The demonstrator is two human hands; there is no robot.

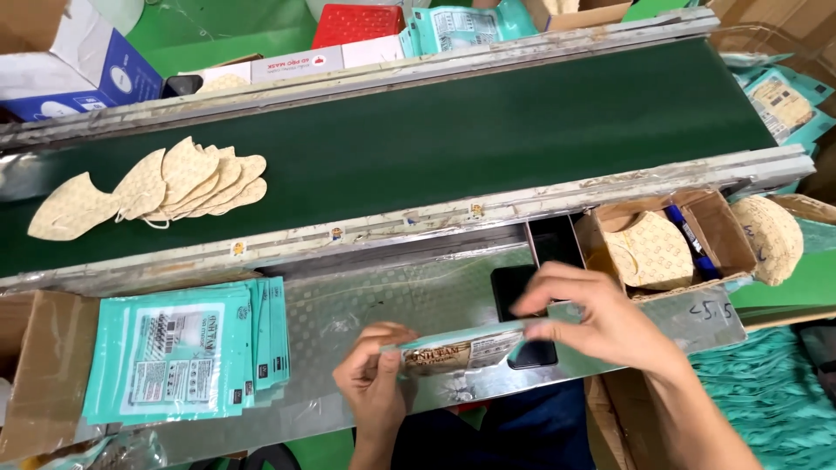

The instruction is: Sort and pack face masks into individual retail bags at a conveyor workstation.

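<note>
My left hand and my right hand hold a teal packet flat between them, seen edge-on over the metal worktop. The left hand grips its left end, the right hand pinches its right end. A black phone-like slab lies on the worktop just behind the packet. A stack of teal packets lies to the left on the worktop.
A dark green conveyor belt runs across the back, carrying several beige patterned masks at its left. A cardboard box at right holds beige masks and a blue pen. More packets and boxes stand beyond the belt.
</note>
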